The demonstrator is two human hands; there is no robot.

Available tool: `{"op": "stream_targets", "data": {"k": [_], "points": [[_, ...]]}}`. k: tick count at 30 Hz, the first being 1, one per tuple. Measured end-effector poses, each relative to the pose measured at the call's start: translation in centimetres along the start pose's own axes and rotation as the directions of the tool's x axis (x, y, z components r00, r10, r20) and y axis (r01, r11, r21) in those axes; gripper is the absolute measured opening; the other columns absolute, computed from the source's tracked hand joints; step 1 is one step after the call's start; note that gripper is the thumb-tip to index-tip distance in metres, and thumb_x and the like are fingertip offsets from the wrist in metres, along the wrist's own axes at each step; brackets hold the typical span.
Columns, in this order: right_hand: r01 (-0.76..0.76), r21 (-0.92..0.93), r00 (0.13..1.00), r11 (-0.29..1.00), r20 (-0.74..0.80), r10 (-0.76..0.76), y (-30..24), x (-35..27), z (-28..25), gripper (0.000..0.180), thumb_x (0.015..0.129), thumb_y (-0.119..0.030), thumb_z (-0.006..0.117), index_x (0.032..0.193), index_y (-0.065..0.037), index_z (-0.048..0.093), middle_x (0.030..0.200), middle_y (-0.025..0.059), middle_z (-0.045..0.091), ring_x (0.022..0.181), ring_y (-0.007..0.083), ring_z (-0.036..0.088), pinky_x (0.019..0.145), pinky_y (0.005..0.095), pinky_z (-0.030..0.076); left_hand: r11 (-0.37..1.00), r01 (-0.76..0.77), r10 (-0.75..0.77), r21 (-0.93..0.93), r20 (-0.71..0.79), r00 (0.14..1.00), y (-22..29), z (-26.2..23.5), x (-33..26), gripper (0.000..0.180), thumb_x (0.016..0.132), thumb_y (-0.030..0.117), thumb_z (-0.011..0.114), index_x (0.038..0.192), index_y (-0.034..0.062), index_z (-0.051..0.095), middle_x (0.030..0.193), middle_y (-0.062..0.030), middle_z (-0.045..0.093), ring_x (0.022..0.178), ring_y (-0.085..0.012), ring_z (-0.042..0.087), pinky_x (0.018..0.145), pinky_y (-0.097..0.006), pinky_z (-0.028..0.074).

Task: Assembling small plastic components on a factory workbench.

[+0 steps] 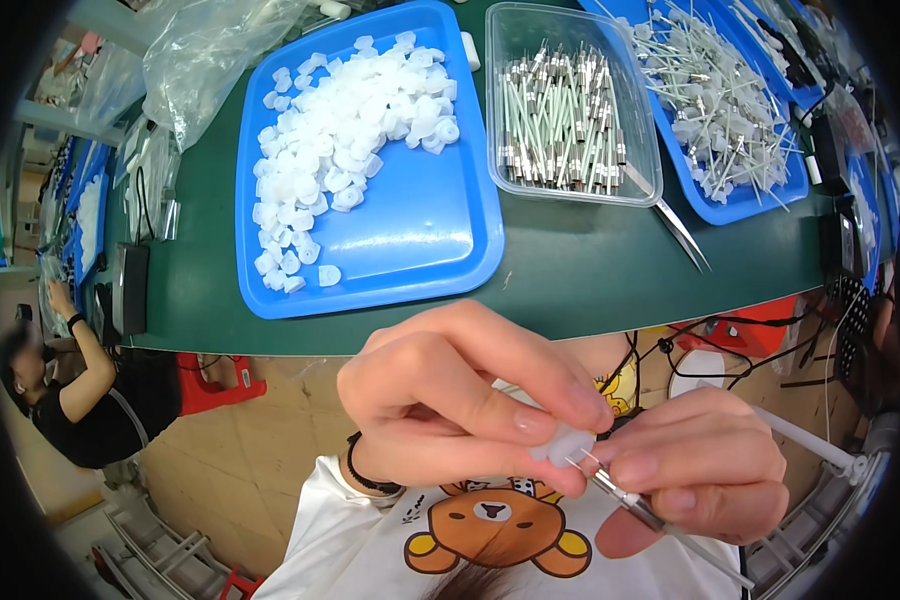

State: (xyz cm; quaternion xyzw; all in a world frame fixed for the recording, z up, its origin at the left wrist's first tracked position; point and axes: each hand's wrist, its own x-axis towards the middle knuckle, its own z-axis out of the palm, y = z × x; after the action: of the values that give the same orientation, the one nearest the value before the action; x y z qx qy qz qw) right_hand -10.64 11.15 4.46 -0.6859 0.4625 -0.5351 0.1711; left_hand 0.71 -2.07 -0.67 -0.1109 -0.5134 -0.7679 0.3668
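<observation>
Pinching hands [570, 440], white cap [562, 445] and thin rod [660, 520], both half hidden by fingers.

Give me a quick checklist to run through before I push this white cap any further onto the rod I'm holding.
1. White cap pinched in left hand: ok.
2. Thin rod gripped by right hand: ok.
3. Rod's wire tips meeting the cap: ok.
4. Wires straight: cannot tell.
5. More caps in blue tray: ok.
6. Rods left in clear bin: ok.
</observation>
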Motion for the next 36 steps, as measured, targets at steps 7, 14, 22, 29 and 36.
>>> {"op": "stream_targets", "data": {"k": [7,14,22,29,36], "points": [[0.077,-0.079,0.997,0.994,0.008,-0.077,0.3,-0.7,0.0,0.050,0.063,-0.003,0.068,0.102,0.004,0.038,0.095,0.0213,0.048,0.062,0.0302,0.060,0.047,0.0306,0.053,1.000,-0.014,0.014,-0.013,-0.008,1.000,-0.4,0.0,0.1,0.037,0.055,-0.003,0.073,0.079,0.0029,0.045,0.083,-0.0120,0.051,0.066,-0.0244,0.058,0.057,-0.028,0.052],[0.092,-0.179,0.991,0.979,-0.079,-0.107,0.4,-0.1,1.0,0.049,0.064,-0.003,0.068,0.104,0.003,0.039,0.094,0.0203,0.050,0.063,0.0294,0.060,0.049,0.0318,0.052,0.999,0.003,-0.001,0.043,-0.055,0.999,-0.5,0.1,-0.1,0.036,0.056,-0.001,0.074,0.078,0.0041,0.046,0.083,-0.0115,0.051,0.064,-0.0242,0.058,0.055,-0.028,0.052],[-0.090,-0.024,0.996,0.996,0.004,0.090,0.4,-0.2,-0.2,0.046,0.062,0.000,0.069,0.099,-0.001,0.042,0.094,0.0167,0.052,0.069,0.0288,0.060,0.055,0.0331,0.052,0.996,0.059,-0.056,0.061,-0.037,0.998,-0.4,-0.4,-0.1,0.034,0.058,-0.001,0.073,0.077,0.0030,0.046,0.083,-0.0130,0.052,0.061,-0.0238,0.058,0.055,-0.028,0.051],[-0.111,0.036,0.994,0.993,0.001,0.111,0.3,0.1,-0.2,0.050,0.058,0.003,0.071,0.099,-0.001,0.042,0.095,0.0178,0.052,0.073,0.0294,0.060,0.059,0.0341,0.052,0.997,0.079,-0.078,0.016,-0.048,0.996,-0.4,-0.3,-0.2,0.031,0.060,-0.001,0.072,0.077,0.0016,0.046,0.083,-0.0145,0.052,0.063,-0.0230,0.059,0.055,-0.027,0.051],[-0.098,0.037,0.995,0.995,-0.019,0.098,0.4,-0.2,-0.1,0.051,0.058,0.003,0.071,0.099,0.000,0.041,0.094,0.0186,0.051,0.074,0.0292,0.059,0.061,0.0344,0.052,0.992,0.079,-0.082,0.103,0.023,0.996,-0.2,-0.7,-0.2,0.032,0.060,0.001,0.072,0.080,0.0014,0.048,0.085,-0.0139,0.052,0.064,-0.0232,0.059,0.056,-0.027,0.052]]}}
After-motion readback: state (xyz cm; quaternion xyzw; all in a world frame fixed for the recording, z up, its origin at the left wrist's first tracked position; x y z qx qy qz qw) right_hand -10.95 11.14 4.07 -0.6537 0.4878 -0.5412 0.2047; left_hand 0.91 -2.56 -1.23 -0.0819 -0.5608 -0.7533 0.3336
